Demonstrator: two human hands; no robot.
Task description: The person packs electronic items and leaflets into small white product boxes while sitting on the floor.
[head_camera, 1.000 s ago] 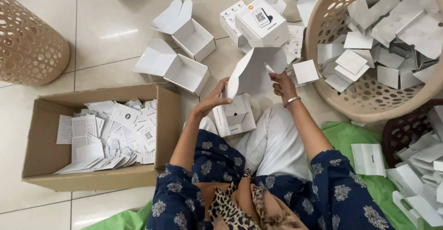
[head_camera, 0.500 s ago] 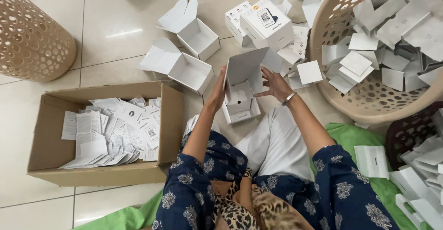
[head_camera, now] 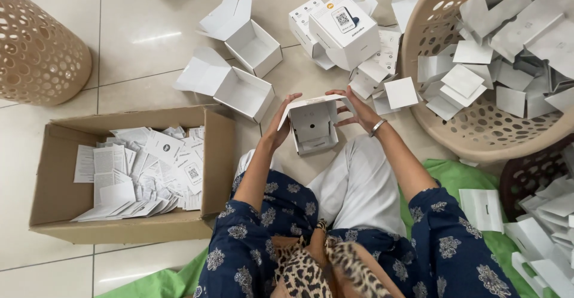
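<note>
1. The fingers (head_camera: 291,102) of the left hand (head_camera: 281,124) are curled against the left side of the small white box (head_camera: 312,126), pressing on its raised flap; the fingers (head_camera: 345,96) of the right hand (head_camera: 359,111) are spread along the flap's right edge and the right wall.
2. The box is held between the 2 hands, just above the white-clad lap (head_camera: 359,184), its open face turned toward the camera.
3. Its long axis is seen running away from the body, toward the far floor tiles (head_camera: 149,35).
4. Both hands are touching it; neither is nearer.
5. The cardboard carton (head_camera: 218,148) of paper leaflets lies to the left, the beige basket (head_camera: 430,124) of white inserts to the right, both near.
</note>
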